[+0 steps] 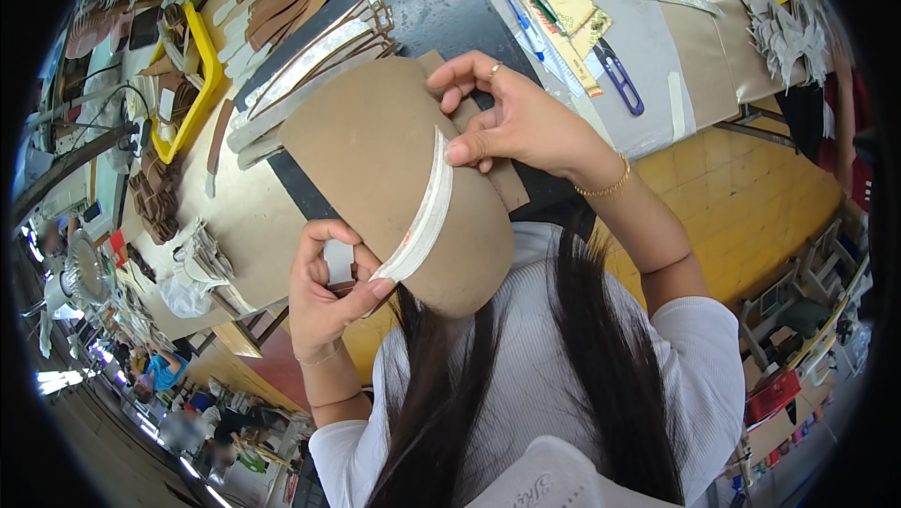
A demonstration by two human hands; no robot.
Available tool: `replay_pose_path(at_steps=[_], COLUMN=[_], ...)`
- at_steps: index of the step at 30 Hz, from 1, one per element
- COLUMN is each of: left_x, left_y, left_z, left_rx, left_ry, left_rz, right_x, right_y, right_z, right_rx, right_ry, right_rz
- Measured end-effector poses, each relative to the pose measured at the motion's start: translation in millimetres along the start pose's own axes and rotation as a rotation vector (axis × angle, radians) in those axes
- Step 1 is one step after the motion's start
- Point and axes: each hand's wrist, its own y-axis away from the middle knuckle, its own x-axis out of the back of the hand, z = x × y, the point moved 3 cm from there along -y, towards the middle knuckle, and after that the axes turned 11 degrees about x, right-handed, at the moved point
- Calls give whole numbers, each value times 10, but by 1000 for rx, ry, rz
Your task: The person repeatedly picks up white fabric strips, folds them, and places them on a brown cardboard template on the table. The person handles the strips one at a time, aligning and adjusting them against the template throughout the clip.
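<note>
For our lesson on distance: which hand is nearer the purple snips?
Right. The right hand is left of the snips, slightly lower; the left hand is farther away, lower left.

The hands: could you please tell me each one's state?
Left hand: closed, holding the white strip.
Right hand: partly curled, thumb near the strip's upper end; grip unclear.

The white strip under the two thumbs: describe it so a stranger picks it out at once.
Start at the black board on the table, then find the large tan piece overlapping it, between the left hand and right hand. The curved white strip crosses that piece, a thumb at each end. Its neighbours, the brown-edged strips, lie untouched on the board.
</note>
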Motion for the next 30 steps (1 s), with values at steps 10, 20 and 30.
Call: replay_pose_path(at_steps=[10, 20, 30], left_x=[7, 12, -27], left_y=[46, 80, 99], left_z=[28, 249, 418], left_rx=[-12, 30, 48], left_ry=[-2, -60, -152], left_rz=[7, -117, -134], right_x=[235, -868, -1124], right_y=[31, 332, 320], right_z=[-164, -844, -849], right_rx=[303, 1011, 1085], right_ry=[6, 1367, 1675], right_rz=[405, -549, -788])
